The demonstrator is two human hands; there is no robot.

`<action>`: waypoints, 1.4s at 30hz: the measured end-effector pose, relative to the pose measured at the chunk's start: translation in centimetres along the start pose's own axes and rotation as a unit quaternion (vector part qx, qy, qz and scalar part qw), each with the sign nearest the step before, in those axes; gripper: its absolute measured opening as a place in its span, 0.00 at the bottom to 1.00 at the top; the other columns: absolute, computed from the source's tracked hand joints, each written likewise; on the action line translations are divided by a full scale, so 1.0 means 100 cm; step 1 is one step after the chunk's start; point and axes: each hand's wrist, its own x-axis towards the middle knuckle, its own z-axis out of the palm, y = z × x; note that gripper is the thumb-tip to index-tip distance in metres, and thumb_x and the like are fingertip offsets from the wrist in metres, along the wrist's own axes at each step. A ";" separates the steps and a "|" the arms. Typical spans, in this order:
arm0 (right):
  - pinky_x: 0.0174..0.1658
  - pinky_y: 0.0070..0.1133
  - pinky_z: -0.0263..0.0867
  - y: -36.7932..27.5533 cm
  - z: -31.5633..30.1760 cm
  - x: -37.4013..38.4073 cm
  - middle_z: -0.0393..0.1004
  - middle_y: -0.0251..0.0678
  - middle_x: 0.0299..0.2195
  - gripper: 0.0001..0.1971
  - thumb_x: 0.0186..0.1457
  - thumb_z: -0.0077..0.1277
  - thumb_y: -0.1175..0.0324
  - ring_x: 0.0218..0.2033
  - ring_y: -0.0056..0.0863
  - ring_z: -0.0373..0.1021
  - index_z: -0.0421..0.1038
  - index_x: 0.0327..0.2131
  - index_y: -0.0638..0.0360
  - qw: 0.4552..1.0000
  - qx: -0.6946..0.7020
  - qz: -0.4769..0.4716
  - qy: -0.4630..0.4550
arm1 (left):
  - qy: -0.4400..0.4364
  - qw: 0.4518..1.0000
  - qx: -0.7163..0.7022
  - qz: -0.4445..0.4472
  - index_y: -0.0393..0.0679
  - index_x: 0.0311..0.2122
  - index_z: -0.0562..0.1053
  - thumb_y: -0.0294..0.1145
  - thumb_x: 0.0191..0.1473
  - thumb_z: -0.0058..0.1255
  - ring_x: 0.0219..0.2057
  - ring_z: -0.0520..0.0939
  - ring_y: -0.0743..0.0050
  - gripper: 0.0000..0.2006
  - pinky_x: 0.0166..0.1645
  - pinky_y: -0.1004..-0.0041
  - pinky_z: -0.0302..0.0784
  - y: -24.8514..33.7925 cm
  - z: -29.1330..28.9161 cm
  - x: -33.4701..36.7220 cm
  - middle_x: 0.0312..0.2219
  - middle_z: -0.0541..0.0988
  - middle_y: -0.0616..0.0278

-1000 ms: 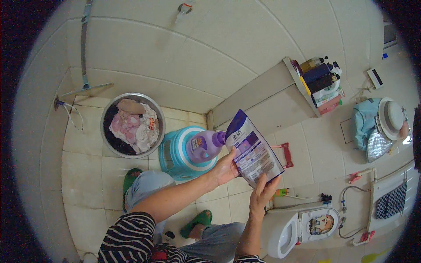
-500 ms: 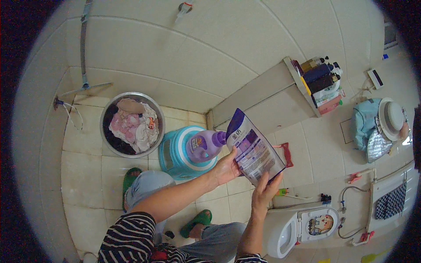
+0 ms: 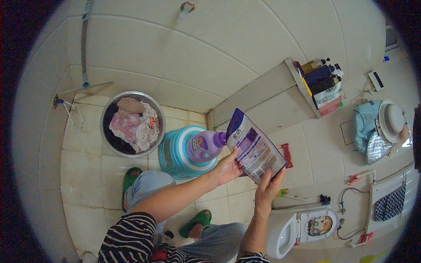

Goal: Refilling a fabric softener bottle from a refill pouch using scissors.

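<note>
A flat purple and white pouch (image 3: 252,147) is held up between my two hands, its printed side turned toward me. My left hand (image 3: 229,168) pinches its left edge with the thumb on the front. Lower down, my right hand (image 3: 268,188) grips the bottom right end, thumb and fingers closed on it. Behind the pouch, a lilac detergent bottle (image 3: 202,148) with a purple cap lies on a turquoise and white stool (image 3: 172,163). The pouch's top corner overlaps the area beside the cap. What lies behind the pouch is hidden.
A metal basin (image 3: 104,135) of pink, white and dark clothes (image 3: 139,129) stands on the tiled floor left of the stool. My feet wear green slippers (image 3: 197,222). A white toilet (image 3: 280,234) is at right. Several bottles (image 3: 322,79) fill a ledge; a red object (image 3: 286,155) lies beyond the pouch.
The pouch and my right hand have shifted very slightly to the right. My left hand keeps its hold, and the basin, stool and bottle stay put.
</note>
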 end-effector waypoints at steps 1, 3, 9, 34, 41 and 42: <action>0.45 0.24 0.59 -0.003 -0.001 0.001 0.66 0.47 0.41 0.19 0.54 0.39 0.75 0.40 0.34 0.64 0.54 0.49 0.69 1.000 0.000 0.000 0.000 | 0.001 1.000 0.000 0.000 0.45 0.48 0.62 0.47 0.56 0.38 0.46 0.71 0.70 0.20 0.53 0.68 0.65 0.000 0.000 0.000 0.44 0.70 0.63; 0.43 0.24 0.59 -0.009 -0.002 0.003 0.66 0.47 0.40 0.18 0.54 0.40 0.75 0.39 0.35 0.64 0.55 0.49 0.69 1.000 -0.015 -0.003 -0.010 | 0.016 1.000 0.013 0.000 0.45 0.48 0.62 0.47 0.56 0.37 0.46 0.71 0.70 0.20 0.52 0.68 0.65 0.000 -0.001 0.000 0.44 0.70 0.63; 0.41 0.23 0.60 -0.009 -0.001 0.004 0.67 0.46 0.39 0.17 0.54 0.40 0.75 0.38 0.33 0.65 0.55 0.48 0.69 1.000 -0.007 0.009 0.004 | 0.011 1.000 0.015 0.000 0.45 0.49 0.62 0.48 0.56 0.36 0.46 0.71 0.70 0.21 0.53 0.68 0.66 -0.001 -0.002 0.002 0.44 0.70 0.63; 0.43 0.24 0.59 -0.020 0.001 0.010 0.65 0.47 0.40 0.17 0.54 0.40 0.75 0.39 0.36 0.64 0.56 0.47 0.71 1.000 -0.007 0.014 0.002 | 0.039 0.999 -0.020 0.018 0.44 0.46 0.64 0.44 0.54 0.42 0.44 0.72 0.71 0.18 0.52 0.70 0.67 -0.001 -0.009 0.006 0.43 0.71 0.62; 0.40 0.22 0.62 -0.011 0.000 0.009 0.67 0.47 0.38 0.17 0.54 0.42 0.75 0.36 0.33 0.66 0.57 0.47 0.70 0.999 -0.043 -0.005 0.000 | 0.050 0.999 -0.003 0.021 0.44 0.45 0.64 0.45 0.53 0.43 0.45 0.71 0.70 0.18 0.52 0.69 0.67 -0.001 -0.006 0.003 0.42 0.71 0.62; 0.39 0.22 0.62 -0.010 0.000 0.009 0.67 0.47 0.37 0.16 0.54 0.42 0.75 0.35 0.32 0.66 0.57 0.47 0.70 0.999 -0.046 -0.009 -0.003 | 0.053 0.998 -0.001 0.022 0.45 0.45 0.64 0.45 0.53 0.43 0.45 0.71 0.70 0.18 0.52 0.69 0.67 -0.001 -0.005 0.003 0.42 0.71 0.61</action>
